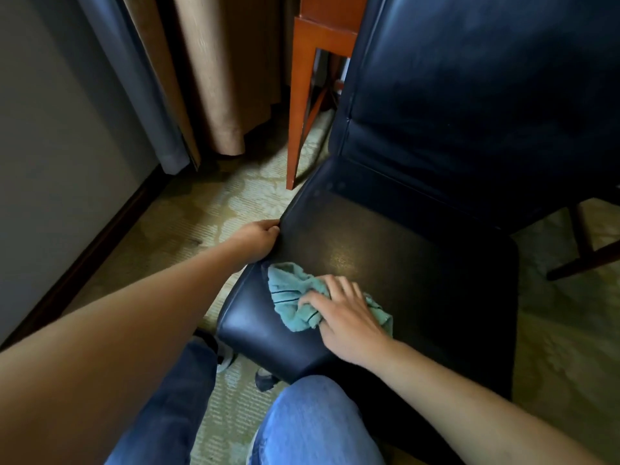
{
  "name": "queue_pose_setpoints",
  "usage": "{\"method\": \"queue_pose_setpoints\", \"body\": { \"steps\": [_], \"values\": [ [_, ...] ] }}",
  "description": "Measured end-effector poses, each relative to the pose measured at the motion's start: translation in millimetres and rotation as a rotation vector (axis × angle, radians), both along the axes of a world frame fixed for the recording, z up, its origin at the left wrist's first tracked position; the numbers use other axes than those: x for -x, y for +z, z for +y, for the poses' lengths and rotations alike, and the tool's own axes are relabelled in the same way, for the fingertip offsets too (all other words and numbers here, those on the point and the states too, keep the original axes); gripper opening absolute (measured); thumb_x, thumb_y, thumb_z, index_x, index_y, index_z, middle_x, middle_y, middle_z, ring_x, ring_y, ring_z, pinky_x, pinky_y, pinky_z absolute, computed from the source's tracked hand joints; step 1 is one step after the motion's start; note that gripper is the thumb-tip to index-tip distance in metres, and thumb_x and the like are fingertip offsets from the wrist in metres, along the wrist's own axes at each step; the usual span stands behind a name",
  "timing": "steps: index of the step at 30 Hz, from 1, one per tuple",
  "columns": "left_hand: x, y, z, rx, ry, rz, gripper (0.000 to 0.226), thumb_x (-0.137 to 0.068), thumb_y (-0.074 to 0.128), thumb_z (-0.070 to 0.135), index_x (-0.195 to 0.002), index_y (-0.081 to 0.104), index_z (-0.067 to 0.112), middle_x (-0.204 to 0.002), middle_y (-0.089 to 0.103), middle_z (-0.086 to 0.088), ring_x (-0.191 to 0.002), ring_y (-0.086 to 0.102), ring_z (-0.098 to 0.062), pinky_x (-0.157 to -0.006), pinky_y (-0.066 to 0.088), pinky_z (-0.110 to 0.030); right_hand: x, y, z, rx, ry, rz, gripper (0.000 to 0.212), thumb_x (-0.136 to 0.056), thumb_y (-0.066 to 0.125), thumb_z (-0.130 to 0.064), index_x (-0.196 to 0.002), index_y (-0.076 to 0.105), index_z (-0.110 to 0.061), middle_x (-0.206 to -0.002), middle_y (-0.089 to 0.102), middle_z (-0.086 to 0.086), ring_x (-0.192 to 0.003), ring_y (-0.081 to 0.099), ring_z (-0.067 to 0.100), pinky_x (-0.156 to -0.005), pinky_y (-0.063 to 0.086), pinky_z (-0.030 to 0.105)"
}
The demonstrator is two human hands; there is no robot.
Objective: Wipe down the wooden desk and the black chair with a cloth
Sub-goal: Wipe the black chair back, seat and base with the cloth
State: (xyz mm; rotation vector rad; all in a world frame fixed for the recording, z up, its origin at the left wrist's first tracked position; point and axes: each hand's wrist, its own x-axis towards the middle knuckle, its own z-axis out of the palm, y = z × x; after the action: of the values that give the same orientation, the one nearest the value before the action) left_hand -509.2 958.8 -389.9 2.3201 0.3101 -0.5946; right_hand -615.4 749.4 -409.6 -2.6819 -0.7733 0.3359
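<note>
While wedged between the curtain [214, 78] and wooden desk [303, 95], stands crowded. Left hand [256, 238] gripping black chair [402, 263] seat edge. Right hand [345, 317] flat, fingers spread, pressing teal cloth [292, 297] down.

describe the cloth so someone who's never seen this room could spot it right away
Find the black chair in front of the wooden desk. On the near left part of its seat lies the cloth, crumpled under the right hand while the left hand holds the seat's left edge. It is the only pale teal thing there, with thin dark stripes.
</note>
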Motion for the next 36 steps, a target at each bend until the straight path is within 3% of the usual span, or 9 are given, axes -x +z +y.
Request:
{"method": "queue_pose_setpoints", "body": {
  "steps": [2, 7, 10, 17, 21, 24, 30, 33, 36],
  "values": [
    [-2, -2, 0, -0.014, -0.005, 0.005, 0.041, -0.109, 0.037, 0.032, -0.147, 0.051, 0.024, -0.148, 0.053, -0.012, -0.132, 0.05, -0.033, -0.109, 0.041, -0.035, -21, -5, 1, 0.048, 0.005, -0.061, 0.05, -0.082, 0.052, -0.009, -0.126, 0.051, -0.034, -0.14, 0.037, 0.002, -0.126, 0.033, 0.024, -0.109, 0.03, 0.044],
    [-17, -10, 4, 0.015, 0.05, 0.054, 0.057, -0.109, 0.026, 0.047, -0.146, 0.053, 0.014, -0.149, 0.051, -0.017, -0.137, 0.045, -0.035, -0.114, 0.035, -0.039, -131, -18, 28, 0.068, -0.329, -0.152, 0.047, -0.084, 0.052, -0.008, -0.127, 0.055, -0.029, -0.129, 0.043, 0.01, -0.115, 0.041, 0.036, -0.095, 0.034, 0.046],
    [-30, -16, 11, 0.065, 0.066, 0.089, 0.063, -0.107, 0.02, 0.054, -0.149, 0.049, 0.017, -0.156, 0.043, -0.015, -0.144, 0.038, -0.033, -0.12, 0.028, -0.039, -189, -24, 42, 0.076, -0.441, -0.154, 0.043, -0.089, 0.051, -0.012, -0.128, 0.053, -0.029, -0.134, 0.04, 0.009, -0.121, 0.039, 0.035, -0.101, 0.032, 0.047],
    [-24, -30, 35, 0.08, 0.107, 0.055, 0.061, -0.109, 0.019, 0.046, -0.141, 0.054, 0.008, -0.149, 0.049, -0.02, -0.139, 0.043, -0.035, -0.112, 0.03, -0.037, -219, -16, 35, 0.084, -0.603, -0.093, 0.041, -0.095, 0.047, -0.011, -0.132, 0.048, -0.03, -0.144, 0.033, 0.009, -0.128, 0.037, 0.033, -0.109, 0.031, 0.046],
    [-3, -30, 47, 0.058, 0.168, 0.058, 0.052, -0.11, 0.021, 0.036, -0.143, 0.051, 0.007, -0.15, 0.047, -0.02, -0.138, 0.043, -0.035, -0.111, 0.031, -0.037, -162, -12, 47, 0.071, -0.465, -0.115, 0.042, -0.089, 0.051, -0.01, -0.126, 0.052, -0.03, -0.141, 0.037, 0.011, -0.123, 0.039, 0.036, -0.106, 0.03, 0.047],
    [17, -32, 45, 0.056, 0.203, 0.05, 0.047, -0.109, 0.03, 0.027, -0.155, 0.037, 0.021, -0.161, 0.032, -0.016, -0.145, 0.033, -0.036, -0.119, 0.026, -0.036, -91, -8, 58, 0.024, -0.301, -0.076, 0.046, -0.083, 0.052, -0.008, -0.122, 0.052, -0.032, -0.132, 0.039, 0.007, -0.117, 0.039, 0.032, -0.101, 0.031, 0.047],
    [35, -46, 42, 0.109, 0.234, 0.041, 0.049, -0.108, 0.03, 0.039, -0.157, 0.024, 0.046, -0.168, 0.011, 0.0, -0.15, 0.02, -0.038, -0.124, 0.018, -0.049, -26, -6, 50, 0.056, 0.01, -0.101, 0.05, -0.077, 0.048, -0.012, -0.123, 0.05, -0.033, -0.128, 0.041, 0.004, -0.113, 0.04, 0.029, -0.095, 0.036, 0.046],
    [24, -58, 45, 0.14, 0.252, -0.015, 0.049, -0.108, 0.032, 0.034, -0.156, 0.028, 0.043, -0.166, 0.018, -0.003, -0.151, 0.022, -0.032, -0.125, 0.015, -0.044, -64, -15, 59, 0.074, -0.032, -0.163, 0.05, -0.077, 0.047, -0.012, -0.124, 0.052, -0.03, -0.128, 0.042, 0.008, -0.11, 0.041, 0.033, -0.093, 0.037, 0.048],
    [4, -67, 50, 0.115, 0.232, -0.044, 0.049, -0.107, 0.036, 0.038, -0.156, 0.03, 0.04, -0.164, 0.026, -0.006, -0.149, 0.026, -0.034, -0.125, 0.017, -0.042, -139, -20, 88, 0.085, -0.292, -0.201, 0.043, -0.088, 0.05, -0.013, -0.128, 0.051, -0.028, -0.131, 0.041, 0.011, -0.116, 0.04, 0.036, -0.098, 0.035, 0.048]
  ]
}}
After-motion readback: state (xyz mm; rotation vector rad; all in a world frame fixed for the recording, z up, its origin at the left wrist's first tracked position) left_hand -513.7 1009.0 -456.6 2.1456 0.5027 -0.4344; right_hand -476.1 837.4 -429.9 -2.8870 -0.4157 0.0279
